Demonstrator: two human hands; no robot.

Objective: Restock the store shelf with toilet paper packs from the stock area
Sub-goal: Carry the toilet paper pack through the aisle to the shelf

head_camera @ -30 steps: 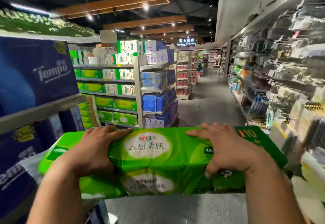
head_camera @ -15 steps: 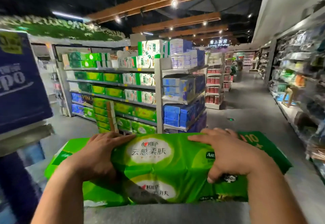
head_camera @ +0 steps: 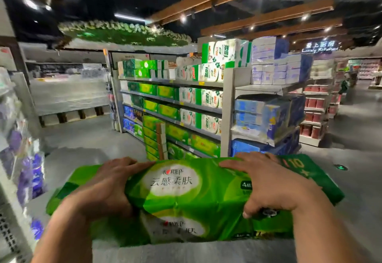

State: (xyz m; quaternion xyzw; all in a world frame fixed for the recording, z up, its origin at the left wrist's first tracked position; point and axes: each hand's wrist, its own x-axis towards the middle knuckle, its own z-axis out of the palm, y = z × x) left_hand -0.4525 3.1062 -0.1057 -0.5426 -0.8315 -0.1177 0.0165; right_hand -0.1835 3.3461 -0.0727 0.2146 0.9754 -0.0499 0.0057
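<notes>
- Left hand (head_camera: 107,188): fingers curled over the top left of the green toilet paper pack (head_camera: 186,198), holding it.
- Right hand (head_camera: 268,186): fingers spread across the top right, thumb tucked under the near edge.
- Pack: carried crosswise at chest level above the aisle floor (head_camera: 86,138), well apart from the shelf (head_camera: 171,105) ahead.
- Risk: slick, soft wrapping may slide from either grip; the wide pack could clip the shelf's end corner.

The toilet paper pack (head_camera: 186,198) lies across, under both hands: left hand (head_camera: 107,188) on its left part, right hand (head_camera: 268,184) on its right. Beyond the hands stands the shelf (head_camera: 227,107) with packs on it.
</notes>
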